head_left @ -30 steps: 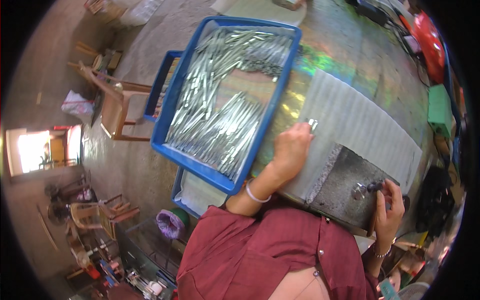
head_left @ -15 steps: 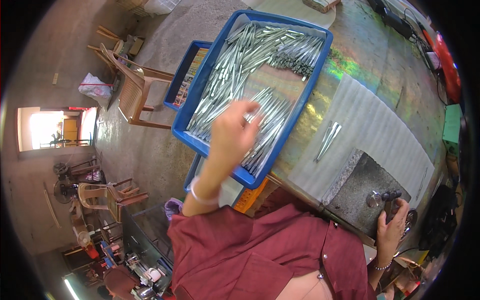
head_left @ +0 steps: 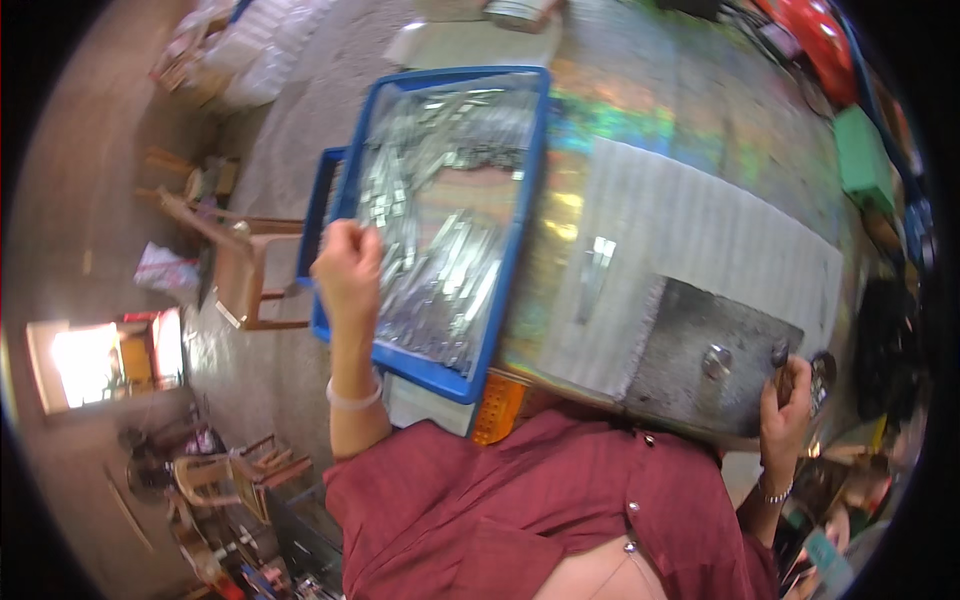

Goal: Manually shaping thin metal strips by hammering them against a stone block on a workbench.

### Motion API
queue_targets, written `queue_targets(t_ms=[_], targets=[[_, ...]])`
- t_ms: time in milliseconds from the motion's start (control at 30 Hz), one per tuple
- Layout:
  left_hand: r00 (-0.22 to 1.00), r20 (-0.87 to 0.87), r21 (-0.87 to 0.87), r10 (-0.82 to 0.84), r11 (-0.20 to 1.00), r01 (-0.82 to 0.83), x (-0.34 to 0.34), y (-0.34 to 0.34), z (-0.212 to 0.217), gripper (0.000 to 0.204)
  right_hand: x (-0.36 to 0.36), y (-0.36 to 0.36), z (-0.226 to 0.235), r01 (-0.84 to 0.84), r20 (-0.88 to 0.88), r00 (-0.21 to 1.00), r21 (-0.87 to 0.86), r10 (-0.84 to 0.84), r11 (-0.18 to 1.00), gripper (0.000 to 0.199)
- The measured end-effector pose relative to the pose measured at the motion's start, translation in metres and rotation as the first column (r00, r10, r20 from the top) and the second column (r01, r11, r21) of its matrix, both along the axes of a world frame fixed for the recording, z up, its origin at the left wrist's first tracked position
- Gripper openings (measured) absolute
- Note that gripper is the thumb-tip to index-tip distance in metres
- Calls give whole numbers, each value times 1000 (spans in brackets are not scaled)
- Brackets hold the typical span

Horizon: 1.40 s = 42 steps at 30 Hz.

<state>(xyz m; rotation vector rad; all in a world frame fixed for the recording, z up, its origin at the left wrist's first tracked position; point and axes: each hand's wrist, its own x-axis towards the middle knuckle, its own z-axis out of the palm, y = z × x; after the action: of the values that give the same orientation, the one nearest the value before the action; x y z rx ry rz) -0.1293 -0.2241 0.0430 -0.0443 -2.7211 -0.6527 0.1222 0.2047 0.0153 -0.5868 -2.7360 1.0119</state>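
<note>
My left hand (head_left: 350, 268) is closed at the left rim of the blue tray (head_left: 535, 185). Its fingers are curled and a little blurred, so I cannot make out what they hold. Many slim, tapering silver metal pieces (head_left: 450, 275) lie in heaps in the tray. At the right, my right hand (head_left: 787, 405) grips a small dark-headed hammer (head_left: 780, 352) by its handle, at the edge of a grey block (head_left: 690, 370). A round shiny spot (head_left: 716, 361) shows on the block. A few more slim metal pieces (head_left: 597, 270) rest on the white foam sheet (head_left: 690, 220).
A second blue tray (head_left: 318, 220) sits beneath the first. A brown chair (head_left: 245, 265) stands on the floor at left. An orange crate (head_left: 497, 408) shows under the table edge. To the right are a green box (head_left: 863, 158) and a black bag (head_left: 880, 430).
My left hand has moved from over the metal pieces to the tray's left rim. The view has turned and shifted. My right hand stays on the hammer beside the block.
</note>
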Motion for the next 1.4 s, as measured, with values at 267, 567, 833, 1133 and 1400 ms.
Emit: queue_targets(t_ms=[267, 567, 833, 1133, 1400], targets=[[870, 196, 743, -452, 647, 169, 121, 118, 24, 15, 2, 68, -3, 355, -133, 842, -592, -522, 723, 15], [595, 160, 558, -788, 569, 604, 123, 202, 11, 17, 34, 112, -34, 386, 96, 905, 229, -415, 894, 24], [500, 201, 402, -842, 537, 742, 127, 211, 9, 18, 33, 125, -39, 394, 169, 885, 227, -434, 891, 18], [460, 168, 375, -872, 489, 788, 122, 219, -8, 18, 43, 129, -35, 484, 102, 874, -114, -474, 868, 12], [450, 229, 460, -863, 504, 731, 120, 219, -30, 11, 49, 131, -24, 423, 41, 833, -691, -552, 587, 5]])
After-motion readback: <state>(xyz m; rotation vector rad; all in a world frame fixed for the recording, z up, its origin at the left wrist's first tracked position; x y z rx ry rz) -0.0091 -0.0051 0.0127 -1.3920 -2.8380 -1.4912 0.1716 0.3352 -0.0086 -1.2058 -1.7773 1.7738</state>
